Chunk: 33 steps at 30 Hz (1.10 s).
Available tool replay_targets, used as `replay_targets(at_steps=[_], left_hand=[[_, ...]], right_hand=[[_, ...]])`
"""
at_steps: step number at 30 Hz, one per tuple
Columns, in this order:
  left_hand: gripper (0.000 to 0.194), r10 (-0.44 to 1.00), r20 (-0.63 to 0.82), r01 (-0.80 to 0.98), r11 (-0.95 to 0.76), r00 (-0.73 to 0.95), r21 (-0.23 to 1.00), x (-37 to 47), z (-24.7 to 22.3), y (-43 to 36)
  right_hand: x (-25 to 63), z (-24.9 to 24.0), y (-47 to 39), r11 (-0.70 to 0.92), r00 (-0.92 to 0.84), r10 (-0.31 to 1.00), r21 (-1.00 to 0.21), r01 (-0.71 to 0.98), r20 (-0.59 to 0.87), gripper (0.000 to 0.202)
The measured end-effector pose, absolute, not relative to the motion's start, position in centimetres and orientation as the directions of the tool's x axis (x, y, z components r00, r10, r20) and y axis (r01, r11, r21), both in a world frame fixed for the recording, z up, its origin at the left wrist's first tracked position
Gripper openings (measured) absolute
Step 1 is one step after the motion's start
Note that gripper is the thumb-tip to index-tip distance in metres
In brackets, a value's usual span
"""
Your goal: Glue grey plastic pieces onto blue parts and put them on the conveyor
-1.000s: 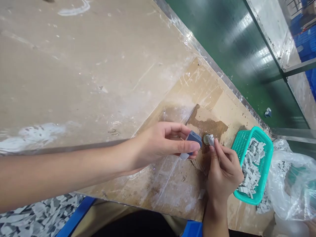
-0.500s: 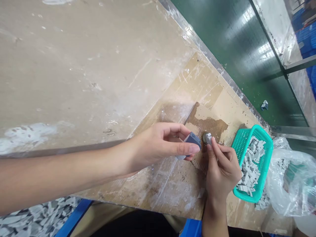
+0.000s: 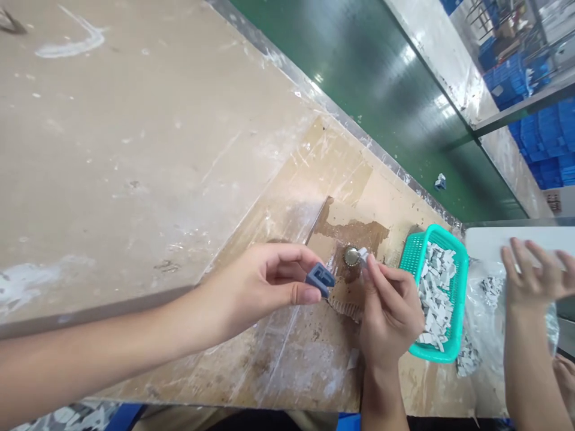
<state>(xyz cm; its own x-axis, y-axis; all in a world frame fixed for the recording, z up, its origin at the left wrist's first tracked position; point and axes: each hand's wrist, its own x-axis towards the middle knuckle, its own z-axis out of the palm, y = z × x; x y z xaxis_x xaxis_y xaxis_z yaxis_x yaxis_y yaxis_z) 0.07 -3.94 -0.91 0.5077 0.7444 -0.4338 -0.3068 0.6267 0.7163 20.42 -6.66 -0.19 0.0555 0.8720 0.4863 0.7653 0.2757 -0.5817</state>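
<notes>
My left hand (image 3: 274, 275) pinches a small blue-grey plastic part (image 3: 320, 279) between thumb and fingers, its slotted, hollow side showing. To the right, my right hand (image 3: 390, 311) is closed on a small light-grey plastic piece (image 3: 363, 256) held at the fingertips. That piece is right beside a round metal cap (image 3: 351, 256) with a ridged rim; whether they touch I cannot tell. The cap sits on a stained piece of cardboard (image 3: 326, 245) on the worn worktable (image 3: 157, 149).
A green basket (image 3: 459, 299) of small grey and white pieces stands right of my right hand. Past it lies a clear plastic bag (image 3: 483, 335), with another person's hand (image 3: 530, 275) above. A metal edge (image 3: 287, 69) borders the table. A small part (image 3: 440, 181) lies on the green surface beyond.
The view has shifted. My left hand has turned the blue-grey part, showing its hollow side. The light-grey piece has moved right, uncovering the metal cap. Another person's hand has appeared at the right.
</notes>
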Motion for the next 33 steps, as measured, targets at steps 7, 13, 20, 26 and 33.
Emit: replay_targets(at_steps=[7,13,20,26,33], left_hand=[[0.011,0.879,-0.317,-0.265,0.420,0.357,0.868,0.4,0.6,-4.5],[0.017,0.883,-0.266,-0.266,0.383,0.387,0.885,0.3,0.5,-4.5],[0.015,0.921,-0.133,-0.166,0.205,0.366,0.965,0.0,0.3,-4.7],[0.015,0.949,0.006,-0.067,0.016,0.314,0.998,-0.1,0.1,-5.0],[0.017,0.974,0.020,0.003,-0.021,0.224,1.000,0.1,-0.1,-5.7]], right_hand=[[20.6,0.8,-7.6,0.273,0.058,0.940,-0.842,0.464,0.337,0.033],[18.9,2.0,-8.6,0.318,-0.050,0.942,-0.838,0.444,0.331,0.038],[19.1,1.9,-8.7,0.312,-0.202,0.948,-0.838,0.448,0.245,0.052],[18.6,1.3,-9.2,0.283,-0.169,0.959,-0.842,0.460,0.229,0.059],[17.2,1.6,-9.3,0.214,-0.091,0.977,-0.860,0.463,0.194,0.055]])
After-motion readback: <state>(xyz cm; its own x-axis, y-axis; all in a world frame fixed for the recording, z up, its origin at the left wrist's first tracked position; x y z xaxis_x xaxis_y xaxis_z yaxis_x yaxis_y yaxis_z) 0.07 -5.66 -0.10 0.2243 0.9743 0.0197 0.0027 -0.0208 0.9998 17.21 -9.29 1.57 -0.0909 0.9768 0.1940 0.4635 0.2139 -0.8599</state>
